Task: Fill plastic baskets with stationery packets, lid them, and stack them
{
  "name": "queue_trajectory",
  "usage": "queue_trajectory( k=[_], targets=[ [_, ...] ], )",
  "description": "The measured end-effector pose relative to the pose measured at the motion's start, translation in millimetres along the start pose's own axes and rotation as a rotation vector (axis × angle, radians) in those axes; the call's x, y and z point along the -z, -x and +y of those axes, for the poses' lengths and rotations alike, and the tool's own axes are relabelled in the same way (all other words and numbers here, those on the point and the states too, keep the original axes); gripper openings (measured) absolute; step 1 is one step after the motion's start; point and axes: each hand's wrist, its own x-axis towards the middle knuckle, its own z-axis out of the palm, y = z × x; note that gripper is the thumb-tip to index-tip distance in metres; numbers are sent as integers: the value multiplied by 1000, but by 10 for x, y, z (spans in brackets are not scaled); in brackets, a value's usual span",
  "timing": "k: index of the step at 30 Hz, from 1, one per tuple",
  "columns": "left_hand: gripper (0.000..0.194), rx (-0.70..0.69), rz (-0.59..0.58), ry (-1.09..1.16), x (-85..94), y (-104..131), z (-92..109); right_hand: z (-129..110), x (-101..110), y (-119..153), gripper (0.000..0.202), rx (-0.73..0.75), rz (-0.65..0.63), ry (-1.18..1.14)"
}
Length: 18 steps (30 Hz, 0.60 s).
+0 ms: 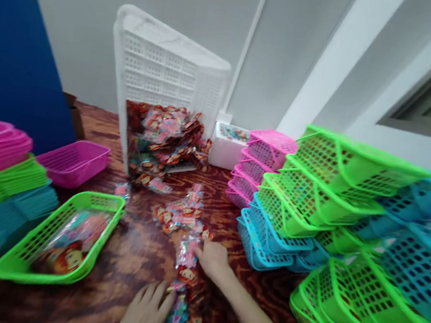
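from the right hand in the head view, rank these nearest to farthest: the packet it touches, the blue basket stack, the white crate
1. packet, under the right hand fingertips, centre of table.
2. blue basket stack, just to its right.
3. white crate, tipped at the back, spilling packets.

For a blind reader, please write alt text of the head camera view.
Two bare hands, left hand and right hand, rest on a row of small toy packets on a wooden table. A green basket holding packets lies at left, a white crate spilling packets stands behind, and stacks of coloured baskets sit at right.
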Motion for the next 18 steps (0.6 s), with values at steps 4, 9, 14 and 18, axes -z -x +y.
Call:
queue_trajectory(
  k=[4, 9, 14, 18],
  targets=[
    [82, 7, 42, 98, 148, 114, 121, -41, -209, 17, 52, -71, 37, -39],
    [78, 11, 64, 120, 164, 176, 158, -109, -210, -87, 52, -135, -45, -110],
    [76, 3, 34, 138, 252, 176, 158, -339, -248, -276, 72, -156, -83, -132],
    [77, 0, 0, 141, 327, 178, 169, -357, -301, -323, 60, -73, -84, -192]
  ],
)
